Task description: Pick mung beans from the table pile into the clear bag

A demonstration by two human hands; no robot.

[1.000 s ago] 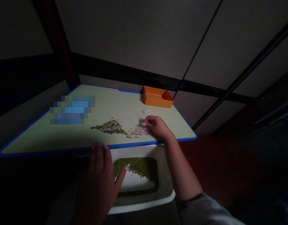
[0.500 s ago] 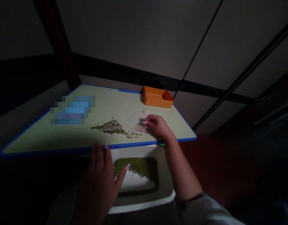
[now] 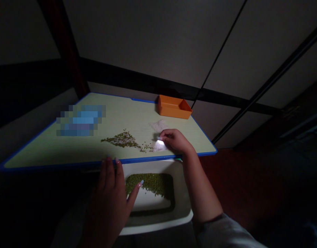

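My right hand is over the right part of the pale table. Its thumb and fingertips are pinched together; what they hold, if anything, is too small to make out. Just below the fingers a pale patch shines brightly, and a thin spread of whitish grains lies behind them. To the left is a heap of small green beans mixed with whitish bits. My left hand has its fingers stretched out at the table's blue front edge, thumb apart over a white basin holding green beans.
An orange open box stands at the table's back right corner. A blurred-out bluish item lies on the left side. Behind the table rise panelled cabinet fronts, and a dark red floor shows at right.
The patch under my right fingers has turned from dim pinkish to bright white. My right hand has dropped slightly toward the front edge. My left hand stays in place.
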